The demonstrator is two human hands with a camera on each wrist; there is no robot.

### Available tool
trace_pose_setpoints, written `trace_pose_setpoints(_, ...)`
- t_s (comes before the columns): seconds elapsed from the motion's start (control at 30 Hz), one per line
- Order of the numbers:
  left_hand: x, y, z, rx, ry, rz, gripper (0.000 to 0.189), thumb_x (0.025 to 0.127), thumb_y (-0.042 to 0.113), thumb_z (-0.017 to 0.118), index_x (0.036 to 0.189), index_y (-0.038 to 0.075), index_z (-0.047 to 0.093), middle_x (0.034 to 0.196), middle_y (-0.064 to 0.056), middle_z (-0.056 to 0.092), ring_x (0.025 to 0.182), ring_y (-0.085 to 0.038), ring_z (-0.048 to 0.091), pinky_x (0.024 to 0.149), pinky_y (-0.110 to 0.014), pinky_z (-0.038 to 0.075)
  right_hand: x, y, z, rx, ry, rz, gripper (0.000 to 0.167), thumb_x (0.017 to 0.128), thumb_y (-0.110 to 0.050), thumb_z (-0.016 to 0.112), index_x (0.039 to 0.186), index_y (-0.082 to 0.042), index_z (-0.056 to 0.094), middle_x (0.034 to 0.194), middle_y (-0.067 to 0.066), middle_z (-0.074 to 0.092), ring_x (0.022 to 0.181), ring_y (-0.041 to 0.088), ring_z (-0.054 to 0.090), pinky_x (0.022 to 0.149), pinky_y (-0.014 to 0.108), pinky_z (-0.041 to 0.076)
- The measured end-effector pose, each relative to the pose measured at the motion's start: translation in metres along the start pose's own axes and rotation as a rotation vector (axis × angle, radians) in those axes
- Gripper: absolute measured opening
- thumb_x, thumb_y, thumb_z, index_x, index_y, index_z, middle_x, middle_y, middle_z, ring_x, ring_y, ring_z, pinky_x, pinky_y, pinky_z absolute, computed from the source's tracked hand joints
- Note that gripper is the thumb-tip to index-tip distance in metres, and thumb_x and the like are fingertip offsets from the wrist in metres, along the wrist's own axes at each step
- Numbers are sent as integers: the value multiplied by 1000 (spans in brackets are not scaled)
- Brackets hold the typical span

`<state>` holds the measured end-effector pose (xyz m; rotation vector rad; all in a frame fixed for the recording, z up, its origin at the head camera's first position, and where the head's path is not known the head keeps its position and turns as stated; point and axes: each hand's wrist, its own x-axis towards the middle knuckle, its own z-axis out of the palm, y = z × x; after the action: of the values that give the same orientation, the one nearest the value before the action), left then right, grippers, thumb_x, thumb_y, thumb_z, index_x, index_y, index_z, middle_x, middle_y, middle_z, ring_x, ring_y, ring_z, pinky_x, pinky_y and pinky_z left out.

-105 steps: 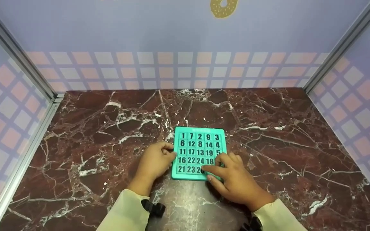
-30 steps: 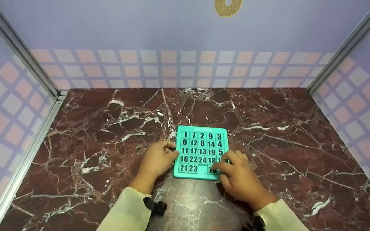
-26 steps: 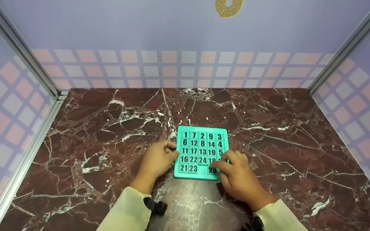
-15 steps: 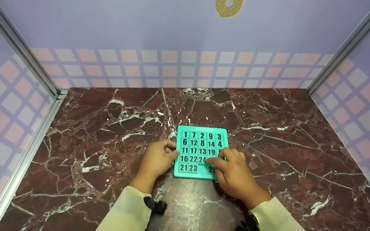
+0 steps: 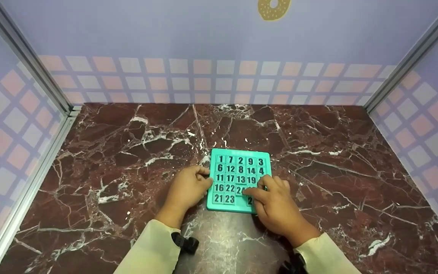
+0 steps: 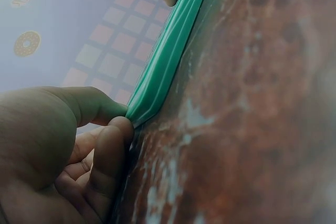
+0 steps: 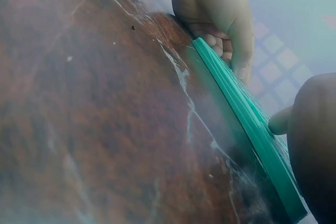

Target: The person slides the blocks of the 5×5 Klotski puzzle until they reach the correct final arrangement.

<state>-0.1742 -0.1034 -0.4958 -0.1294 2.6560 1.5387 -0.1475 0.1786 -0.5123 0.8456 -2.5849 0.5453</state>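
A turquoise sliding number puzzle (image 5: 238,152) lies flat on the table, its square tiles marked with black numerals. My left hand (image 5: 186,190) pinches its left edge, thumb on top and fingers at the side, as the left wrist view shows up close. My right hand (image 5: 278,203) reaches over the lower right part, with a fingertip (image 5: 247,191) on the 24 tile (image 5: 240,190). That tile sits slightly lower than the 22 tile (image 5: 230,188) beside it. Under it is a gap in the bottom row, right of the 23 tile (image 5: 229,199). The right hand hides several right-hand tiles.
The table (image 5: 127,160) has a dark red, white-veined marble surface. Purple panels with pink and white squares (image 5: 224,66) stand behind and at both sides, joined by metal corner rails (image 5: 21,64). Black straps (image 5: 185,243) circle both wrists.
The 20 tile has slid right, leaving a gap in the bottom row. My right fingertip then moved up and left onto the 24 tile, which has shifted slightly down. The left hand stays put.
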Motion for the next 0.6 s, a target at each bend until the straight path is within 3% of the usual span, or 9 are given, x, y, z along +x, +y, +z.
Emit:
trace_pose_setpoints(0.23,1,-2,1,19,5,1,26,99,19,80,123,12,81,80,2,73,65,-13,68,71,-33,56,-1,0,0,22,0,-14,32,98,-12,70,112,-34,88,98,-6,52,88,18,39,88,39,32)
trace_pose_setpoints(0.6,0,1,0,-1,-5,-14,25,100,18,80,124,11,80,82,0,73,65,-14,69,66,-32,56,-2,0,-1,53,19,-51,32,93,-7,70,104,-31,88,96,-5,50,89,16,37,89,38,30)
